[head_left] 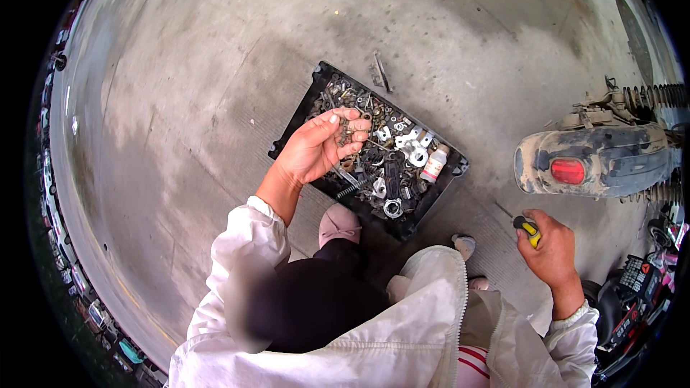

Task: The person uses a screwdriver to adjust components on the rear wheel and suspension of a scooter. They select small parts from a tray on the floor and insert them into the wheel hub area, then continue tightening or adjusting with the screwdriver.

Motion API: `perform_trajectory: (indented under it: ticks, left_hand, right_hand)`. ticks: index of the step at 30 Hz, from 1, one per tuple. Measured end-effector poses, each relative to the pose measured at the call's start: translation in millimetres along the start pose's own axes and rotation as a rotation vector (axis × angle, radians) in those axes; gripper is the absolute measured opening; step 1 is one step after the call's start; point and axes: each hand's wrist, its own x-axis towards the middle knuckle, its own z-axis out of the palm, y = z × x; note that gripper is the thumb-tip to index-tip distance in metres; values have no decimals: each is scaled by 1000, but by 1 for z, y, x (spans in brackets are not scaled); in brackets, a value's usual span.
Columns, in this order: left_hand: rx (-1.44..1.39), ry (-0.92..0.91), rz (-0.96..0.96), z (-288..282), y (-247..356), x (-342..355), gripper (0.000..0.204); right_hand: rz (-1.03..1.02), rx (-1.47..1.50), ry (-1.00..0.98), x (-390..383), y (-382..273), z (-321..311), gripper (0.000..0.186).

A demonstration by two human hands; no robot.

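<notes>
My left hand (316,146) is above the left part of a black plastic crate (291,128), palm turned up and fingers curled. Small metal bits show at its fingers, but I cannot make out which lie in the hand and which in the crate behind. Loose metal parts fill the crate, among them a coil spring (352,188), a silvery bracket (415,145) and a ring-shaped part (392,208). A small white bottle (434,163) with a label leans at its right side. Off to the right, my right hand (552,250) grips a yellow and black screwdriver (530,230), its thin shaft pointing up and left.
A muddy motorcycle rear fender (611,162) with a red tail light (568,171) stands at right. A dark metal strip (381,72) lies on the concrete floor behind the crate. Near it is a pink shoe (339,224). A dark rounded shape (316,305) covers the lower middle.
</notes>
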Motion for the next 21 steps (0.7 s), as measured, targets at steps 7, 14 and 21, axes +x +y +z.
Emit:
perform_trajectory:
  ticks: [7, 14, 21]
  left_hand:
    - [51, 206, 89, -23, 3, -3, 21]
    - [260, 149, -78, 67, -18, 35, 19]
    - [715, -310, -649, 211, -55, 67, 30]
  right_hand:
    - [14, -8, -41, 1, 3, -2, 29]
    - [122, -54, -167, -32, 48, -21, 30]
    - [286, 47, -117, -109, 106, 19, 26]
